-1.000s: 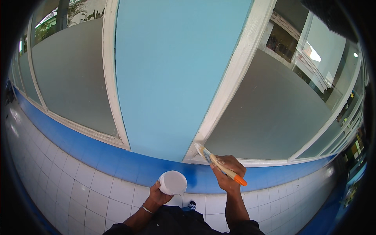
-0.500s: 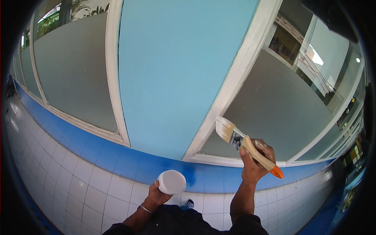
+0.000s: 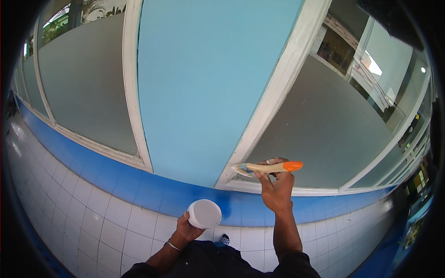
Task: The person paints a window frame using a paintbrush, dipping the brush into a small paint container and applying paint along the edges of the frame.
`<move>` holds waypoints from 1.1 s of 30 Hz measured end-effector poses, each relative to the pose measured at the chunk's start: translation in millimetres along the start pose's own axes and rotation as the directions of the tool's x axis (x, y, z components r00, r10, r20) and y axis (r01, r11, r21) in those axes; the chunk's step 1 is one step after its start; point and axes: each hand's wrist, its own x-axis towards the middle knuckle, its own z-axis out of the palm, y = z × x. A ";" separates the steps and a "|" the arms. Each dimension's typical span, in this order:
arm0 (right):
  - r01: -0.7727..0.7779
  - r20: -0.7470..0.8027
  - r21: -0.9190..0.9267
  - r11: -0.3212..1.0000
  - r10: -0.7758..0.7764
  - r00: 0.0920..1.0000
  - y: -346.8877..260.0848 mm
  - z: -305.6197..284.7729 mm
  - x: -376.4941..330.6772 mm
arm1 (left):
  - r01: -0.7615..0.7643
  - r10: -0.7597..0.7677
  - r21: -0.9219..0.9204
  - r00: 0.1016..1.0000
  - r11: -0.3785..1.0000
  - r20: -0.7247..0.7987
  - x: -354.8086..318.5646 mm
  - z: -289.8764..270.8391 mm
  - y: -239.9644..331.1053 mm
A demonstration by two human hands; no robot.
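In my right hand (image 3: 277,192) is a wide paintbrush (image 3: 268,169) with a pale handle and an orange end. The handle lies nearly level, and its whitish bristles meet the lower part of the white window frame (image 3: 241,155). My left hand (image 3: 186,228) grips a round white tub (image 3: 205,213) with pale contents, held low in front of my body. A light blue wall panel (image 3: 204,92) stands just left of the brush.
Frosted glass panes (image 3: 320,125) flank the panel on both sides. Below runs a darker blue band of wall (image 3: 125,180), then white floor tiles (image 3: 118,222). My shoe (image 3: 225,239) shows beneath the tub.
My right hand has moved left and the brush has dropped down to the frame's lower part, its handle turning from slanted to nearly level. The tub has hardly shifted.
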 end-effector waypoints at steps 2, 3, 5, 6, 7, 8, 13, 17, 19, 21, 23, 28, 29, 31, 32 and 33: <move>0.017 0.007 -0.042 0.999 -0.017 1.000 0.7 3.1 2.6 | -0.011 0.011 0.008 1.000 1.000 0.014 0.0 1.5 -0.2; -0.004 0.009 -0.024 1.000 0.004 1.000 1.5 4.5 3.7 | -0.014 0.014 0.003 1.000 1.000 -0.001 -0.2 2.2 -0.2; 0.023 0.007 -0.046 0.999 -0.022 1.000 3.1 7.1 5.2 | -0.026 0.026 0.011 1.000 1.000 0.012 -0.6 3.5 0.5; -0.001 -0.005 -0.010 1.000 0.001 1.000 3.6 8.1 5.7 | -0.027 0.027 0.005 1.000 1.000 -0.003 -1.1 4.0 1.0; 0.031 -0.002 -0.040 0.999 -0.032 0.999 4.0 8.8 6.4 | -0.033 0.033 0.015 0.999 0.999 0.014 -1.3 4.2 1.7; 0.037 0.000 -0.041 0.998 -0.037 0.999 4.3 9.4 7.3 | -0.030 0.030 0.009 0.999 0.999 0.020 -1.3 4.2 2.4; 0.063 -0.015 -0.034 0.997 -0.064 0.998 1.9 11.1 10.7 | -0.035 0.035 -0.002 0.999 0.999 0.028 1.3 3.4 3.2; 0.108 -0.034 -0.067 0.992 -0.111 0.993 -3.6 10.6 15.4 | -0.037 0.037 -0.004 0.999 0.999 0.029 3.4 3.3 3.4; 0.148 -0.041 -0.096 0.984 -0.153 0.987 -7.5 10.4 18.3 | -0.036 0.036 -0.004 0.999 0.999 0.023 3.9 3.7 3.7; 0.159 -0.052 -0.052 0.986 -0.162 0.985 -12.5 10.2 20.3 | -0.033 0.033 -0.002 0.999 0.999 0.011 4.1 4.2 4.2; 0.146 -0.062 -0.053 0.988 -0.149 0.987 -18.0 9.0 21.1 | -0.038 0.038 0.009 0.999 0.999 0.028 3.8 4.6 4.8; 0.115 -0.086 -0.029 0.993 -0.117 0.989 -26.2 5.2 25.3 | -0.037 0.037 0.011 0.999 0.999 0.028 2.8 5.2 5.8; 0.163 -0.092 -0.055 0.985 -0.168 0.982 -26.5 4.6 27.1 | -0.043 0.043 0.012 0.999 0.999 0.019 2.5 5.3 5.5; 0.213 -0.097 -0.081 0.974 -0.220 0.971 -26.9 3.4 30.2 | -0.049 0.049 0.014 0.999 0.999 0.011 2.3 5.3 5.3; 0.224 -0.102 -0.092 0.970 -0.233 0.967 -27.2 2.8 31.4 | -0.052 0.052 0.013 0.999 0.999 0.009 2.4 5.1 5.1; 0.234 -0.107 -0.102 0.967 -0.245 0.964 -27.8 2.3 32.4 | -0.050 0.050 0.002 0.999 0.999 -0.004 2.5 4.9 4.8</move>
